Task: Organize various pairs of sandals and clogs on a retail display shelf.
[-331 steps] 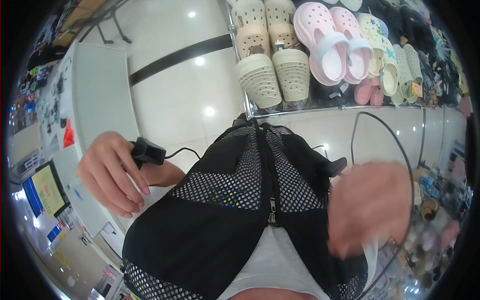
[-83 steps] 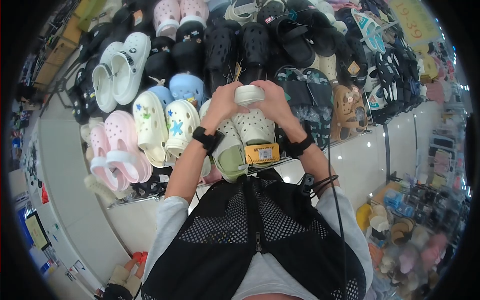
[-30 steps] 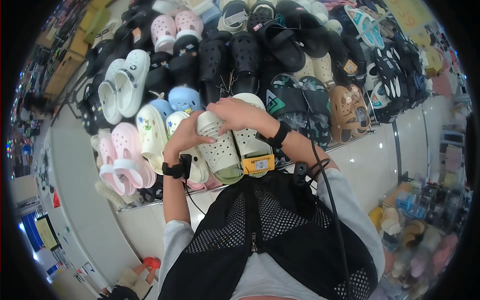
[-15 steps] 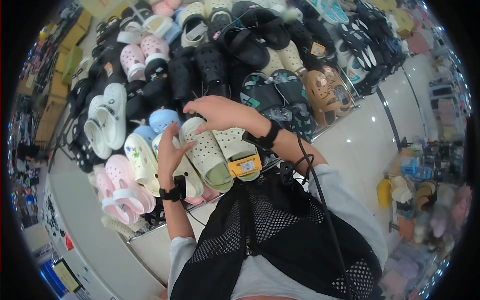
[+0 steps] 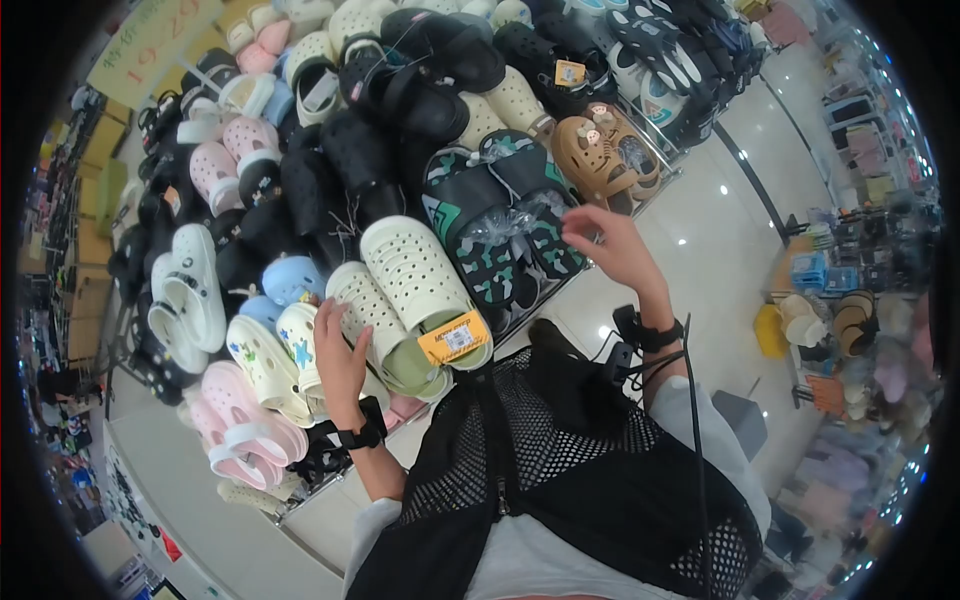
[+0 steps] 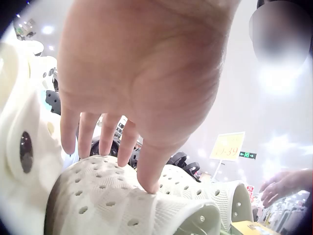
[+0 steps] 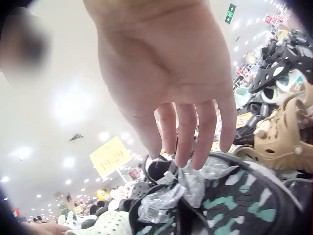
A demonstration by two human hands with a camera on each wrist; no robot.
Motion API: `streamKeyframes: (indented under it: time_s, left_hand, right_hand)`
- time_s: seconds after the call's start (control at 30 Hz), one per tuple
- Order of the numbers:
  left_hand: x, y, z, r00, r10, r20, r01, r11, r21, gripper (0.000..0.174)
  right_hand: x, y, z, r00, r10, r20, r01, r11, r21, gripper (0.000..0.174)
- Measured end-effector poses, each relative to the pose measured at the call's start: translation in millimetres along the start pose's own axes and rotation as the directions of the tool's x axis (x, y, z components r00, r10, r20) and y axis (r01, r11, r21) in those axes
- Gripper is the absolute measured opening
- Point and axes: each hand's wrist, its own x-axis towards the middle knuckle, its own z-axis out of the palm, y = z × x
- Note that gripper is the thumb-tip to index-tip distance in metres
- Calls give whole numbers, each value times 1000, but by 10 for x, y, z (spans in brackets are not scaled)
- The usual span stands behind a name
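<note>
My left hand (image 5: pixel 340 365) lies along the left side of the cream clogs (image 5: pixel 407 268), fingers relaxed; in the left wrist view its fingers hang at the perforated upper (image 6: pixel 105 196) of one clog. A yellow tag (image 5: pixel 450 338) lies across the pair's open ends. Over the right edge of the camouflage slides (image 5: pixel 500 215), my right hand (image 5: pixel 622 255) hovers, fingers loosely bent and holding nothing. The right wrist view has this hand (image 7: pixel 166 73) above the slides' clear plastic wrap (image 7: pixel 161 203); whether it touches the wrap I cannot tell.
Tan clogs (image 5: pixel 590 160) sit past the slides, by the rack's metal edge. White clogs (image 5: pixel 187 300), pink clogs (image 5: pixel 245 425) and cream clogs with star charms (image 5: pixel 262 365) stand to the left. Black footwear fills the rack behind. A yellow price sign (image 5: pixel 150 50) rises at the back left.
My right hand has left the cream clogs and moved right to the camouflage slides. My left hand stays at the clogs' left side. The head view has turned, shifting the rack leftward.
</note>
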Motion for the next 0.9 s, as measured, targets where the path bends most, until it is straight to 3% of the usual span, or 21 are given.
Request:
streamKeyframes:
  time_s: [0.1, 0.17, 0.27, 0.37, 0.43, 0.63, 0.9]
  left_hand:
    - [-6, 332, -18, 998, 1, -68, 4, 997, 81, 45]
    - [-14, 597, -2, 985, -40, -169, 45, 999, 26, 38]
    - [8, 951, 165, 960, 64, -272, -47, 996, 70, 32]
    - [85, 1449, 449, 933, 142, -331, -117, 989, 94, 30]
    - [164, 1849, 732, 939, 159, -305, -170, 985, -11, 29]
    - [312, 2931, 1537, 942, 325, -86, -330, 943, -44, 32]
    - [479, 3377, 2200, 903, 408, 136, -409, 912, -22, 38]
  right_hand:
    - [-249, 296, -150, 998, 50, -27, -48, 997, 68, 27]
    - [-404, 548, -255, 998, 11, -65, -7, 998, 63, 29]
    - [-591, 915, -506, 991, 126, 54, -127, 992, 0, 32]
    - [-827, 1159, -852, 986, 161, 46, -159, 986, -49, 34]
    - [-1009, 1446, -1052, 979, 201, 18, -200, 979, -22, 35]
    - [-1459, 1907, -1580, 949, 313, -42, -313, 950, 19, 37]
    - [-1722, 2162, -1992, 926, 356, -124, -350, 935, 61, 37]
